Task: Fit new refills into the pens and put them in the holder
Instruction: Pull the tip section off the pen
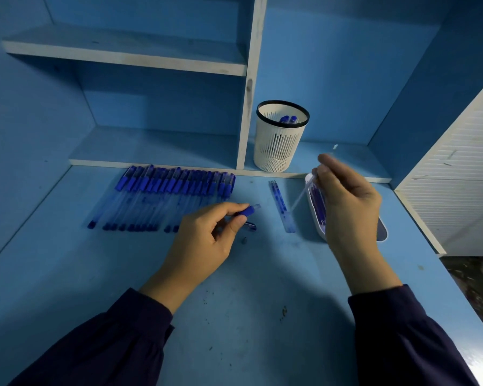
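— Dark sleeves (pixel 117 344) come in nearest, both forearms stretched over the blue counter (pixel 234 316). What are the hands doing?

— Left hand (pixel 207 243) is pinched shut on a pen barrel (pixel 247 211), blue grip end pointing right and slightly away. Right hand (pixel 346 201) has thumb and fingertips closed on a thin clear refill (pixel 301 195), held above the near-left edge of a white tray (pixel 315 218) that holds more refills. The fingertips are blurred, so how firm that grip is I cannot tell.

— What could go wrong here?

— My guess: the refill is long and slim, gripped at one end only. If it meets the barrel mouth at an angle it may bend or slip out of the pinch. The two hands are well apart, so aligning tip and opening takes a careful approach.

— Anything loose nearby?

— A small dark part (pixel 245 240) lies on the counter just near of the left hand, beside a short piece (pixel 250 225) under the fingers. A sweep of the wrist could knock either away and leave the pen incomplete.

— Further out?

— Loose refills (pixel 282 207) lie between the hands; a row of pens (pixel 162 196) lies to the far left; the holder (pixel 279 140) stands on the low shelf behind, with a couple of pens (pixel 288 118) inside. Mixing spent refills with fresh ones looks like a risk.
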A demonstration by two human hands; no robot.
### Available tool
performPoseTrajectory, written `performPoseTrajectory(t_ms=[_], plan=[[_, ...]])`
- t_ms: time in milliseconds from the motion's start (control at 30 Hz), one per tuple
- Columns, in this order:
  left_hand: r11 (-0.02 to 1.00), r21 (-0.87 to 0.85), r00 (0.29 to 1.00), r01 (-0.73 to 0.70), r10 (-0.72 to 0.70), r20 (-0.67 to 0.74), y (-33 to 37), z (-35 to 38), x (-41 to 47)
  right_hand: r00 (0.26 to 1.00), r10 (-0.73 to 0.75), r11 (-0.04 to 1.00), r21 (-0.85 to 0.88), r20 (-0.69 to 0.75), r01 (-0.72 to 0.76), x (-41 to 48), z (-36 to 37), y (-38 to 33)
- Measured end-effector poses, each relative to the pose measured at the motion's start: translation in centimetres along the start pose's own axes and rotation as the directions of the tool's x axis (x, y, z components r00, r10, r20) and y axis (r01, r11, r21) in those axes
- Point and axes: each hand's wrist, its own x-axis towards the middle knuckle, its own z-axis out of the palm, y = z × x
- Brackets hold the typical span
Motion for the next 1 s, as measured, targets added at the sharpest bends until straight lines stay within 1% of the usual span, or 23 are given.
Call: performPoseTrajectory(t_ms=[33, 100, 167, 267, 367, 433, 567, 633, 700, 800, 833, 933, 967, 1000], plan=[[1.000, -0.012, 1.000, -0.006, 0.006, -0.007, -0.1, 0.1, 0.1, 0.998, 0.012, 0.993, -0.114, 0.062, -0.005, 0.6, -0.2, 0.1], [0.999, -0.041, 0.999, -0.021, 0.020, -0.029, -0.2, 0.4, 0.5, 0.981, 0.062, 0.948, -0.317, 0.185, 0.000, 1.8, -0.3, 0.5], [0.997, -0.041, 0.996, -0.063, 0.060, -0.065, -0.2, 0.7, 1.1, 0.962, 0.089, 0.885, -0.464, 0.256, 0.042, 3.0, -0.3, 1.1], [0.992, 0.009, 0.985, -0.126, 0.126, -0.116, -0.4, 1.2, 1.8, 0.944, 0.092, 0.746, -0.649, 0.318, 0.146, 4.3, 0.1, 2.2], [0.989, 0.032, 0.979, -0.146, 0.149, -0.138, -1.1, 1.4, 2.3, 0.923, 0.104, 0.584, -0.774, 0.371, 0.245, 4.8, 1.1, 3.0], [0.987, 0.038, 0.978, -0.154, 0.158, -0.136, -1.5, 1.6, 2.6, 0.909, 0.111, 0.499, -0.814, 0.401, 0.298, 4.8, 2.0, 3.4], [0.986, 0.040, 0.978, -0.165, 0.169, -0.126, -2.0, 1.6, 3.0, 0.868, 0.089, 0.389, -0.819, 0.488, 0.421, 4.3, 3.0, 3.9], [0.985, 0.039, 0.978, -0.169, 0.172, -0.120, -2.1, 1.7, 3.0, 0.858, 0.069, 0.392, -0.804, 0.510, 0.446, 4.1, 2.8, 3.7], [0.985, 0.033, 0.981, -0.169, 0.171, -0.094, -2.3, 1.7, 3.0, 0.870, 0.034, 0.395, -0.806, 0.492, 0.441, 4.2, 2.2, 3.1], [0.987, 0.005, 0.986, -0.159, 0.159, -0.050, -2.2, 1.7, 2.9, 0.892, -0.029, 0.364, -0.827, 0.450, 0.429, 4.9, 0.1, 1.9], [0.987, 0.002, 0.987, -0.158, 0.158, -0.041, -2.1, 1.7, 2.9, 0.893, -0.024, 0.338, -0.837, 0.450, 0.431, 5.3, -0.7, 1.5], [0.989, -0.002, 0.988, -0.150, 0.150, -0.031, -2.0, 1.7, 3.0, 0.873, 0.064, 0.198, -0.864, 0.484, 0.464, 6.1, -3.0, 1.2], [0.990, -0.002, 0.989, -0.143, 0.143, -0.029, -2.0, 1.7, 3.0, 0.874, 0.087, 0.179, -0.871, 0.477, 0.458, 6.2, -3.6, 1.1], [0.990, 0.000, 0.990, -0.138, 0.138, -0.027, -2.0, 1.7, 3.0, 0.878, 0.104, 0.185, -0.877, 0.467, 0.444, 6.2, -4.0, 1.0]])
